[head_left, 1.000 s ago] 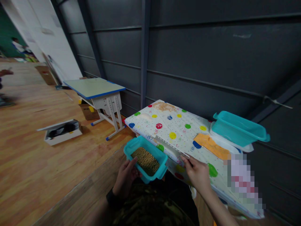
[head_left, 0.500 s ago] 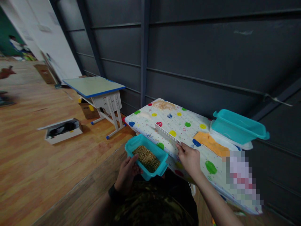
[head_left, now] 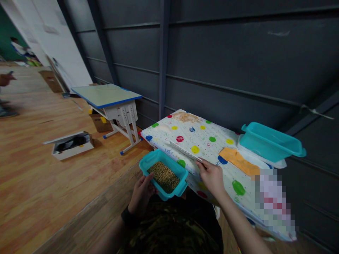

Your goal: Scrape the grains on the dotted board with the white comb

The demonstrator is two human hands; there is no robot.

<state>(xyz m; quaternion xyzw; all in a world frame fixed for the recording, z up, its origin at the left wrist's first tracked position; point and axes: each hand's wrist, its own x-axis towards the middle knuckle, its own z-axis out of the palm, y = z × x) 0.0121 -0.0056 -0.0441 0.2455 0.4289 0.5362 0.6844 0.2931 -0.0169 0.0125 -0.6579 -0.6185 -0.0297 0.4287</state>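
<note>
The left hand [head_left: 141, 192] grips a blue tub [head_left: 172, 165] beside the desk [head_left: 222, 139], likely to keep its beans [head_left: 164, 175] in, while the right hand [head_left: 212, 177] pinches one end of a white strip [head_left: 185, 151].

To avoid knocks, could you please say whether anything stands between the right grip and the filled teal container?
Nothing loose shows between the right grip and filled teal container; only the covered table edge appears there.

1. A dark grey panelled wall [head_left: 238, 56] with upright beams [head_left: 163, 53] runs behind the polka-dot-covered surface [head_left: 202, 139].
2. A blue-edged school desk [head_left: 106, 95] stands left of it on wood-look flooring [head_left: 26, 151].
3. A white wall [head_left: 65, 56] and, beyond, a green wall [head_left: 5, 33]; dim light.
</note>
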